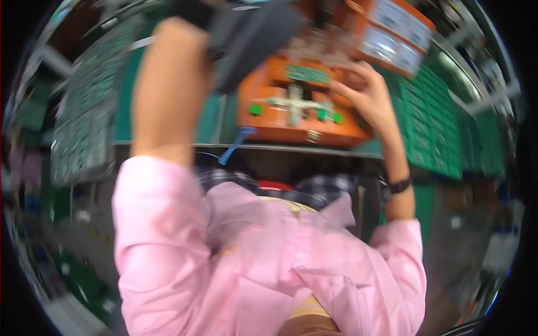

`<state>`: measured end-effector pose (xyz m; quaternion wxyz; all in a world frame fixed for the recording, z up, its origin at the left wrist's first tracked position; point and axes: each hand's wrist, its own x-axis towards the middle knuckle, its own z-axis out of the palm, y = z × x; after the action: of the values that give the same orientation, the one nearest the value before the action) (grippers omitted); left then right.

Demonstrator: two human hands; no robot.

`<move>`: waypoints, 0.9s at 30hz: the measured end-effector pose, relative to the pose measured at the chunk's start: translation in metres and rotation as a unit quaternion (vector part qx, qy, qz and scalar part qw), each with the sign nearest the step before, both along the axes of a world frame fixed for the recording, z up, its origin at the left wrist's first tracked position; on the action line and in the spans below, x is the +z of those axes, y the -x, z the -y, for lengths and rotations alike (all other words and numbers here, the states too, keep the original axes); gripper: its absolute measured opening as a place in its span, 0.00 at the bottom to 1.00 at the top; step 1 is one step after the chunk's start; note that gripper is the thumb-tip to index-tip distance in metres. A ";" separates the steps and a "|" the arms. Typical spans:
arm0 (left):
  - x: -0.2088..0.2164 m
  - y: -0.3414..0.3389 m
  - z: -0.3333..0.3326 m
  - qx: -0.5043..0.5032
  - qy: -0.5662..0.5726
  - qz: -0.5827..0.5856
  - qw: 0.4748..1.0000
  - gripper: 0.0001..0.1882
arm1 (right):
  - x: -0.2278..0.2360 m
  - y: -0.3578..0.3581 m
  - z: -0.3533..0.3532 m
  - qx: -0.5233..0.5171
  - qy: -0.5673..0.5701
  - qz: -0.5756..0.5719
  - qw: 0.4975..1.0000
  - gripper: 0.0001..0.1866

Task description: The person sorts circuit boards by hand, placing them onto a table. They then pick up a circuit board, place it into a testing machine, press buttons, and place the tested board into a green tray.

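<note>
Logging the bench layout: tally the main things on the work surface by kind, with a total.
Orange fixture base: 1
Orange hinged lid, raised: 1
Green circuit-board panels: 2, one at left, one at right
Dark grey tool over the fixture, by the left hand, which is hidden: 1
Blue tie: 1
Total: 6

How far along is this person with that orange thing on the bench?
Done: a green board sits on the orange fixture. In hand: the right hand touches its right edge; the left hand, raised behind a dark object, is hidden. Left: trays of green boards wait alongside.
</note>
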<state>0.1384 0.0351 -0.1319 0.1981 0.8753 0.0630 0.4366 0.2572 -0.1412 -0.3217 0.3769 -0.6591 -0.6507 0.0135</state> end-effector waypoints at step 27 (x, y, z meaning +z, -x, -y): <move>-0.250 0.174 -0.010 0.212 0.099 -0.091 0.968 0.20 | 0.001 -0.005 0.016 0.000 0.047 -0.230 0.972 0.15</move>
<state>-0.0354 0.0454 -0.3816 0.1799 0.8542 0.3078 0.3786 0.2622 -0.1569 -0.3208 0.4855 -0.6551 -0.5449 0.1953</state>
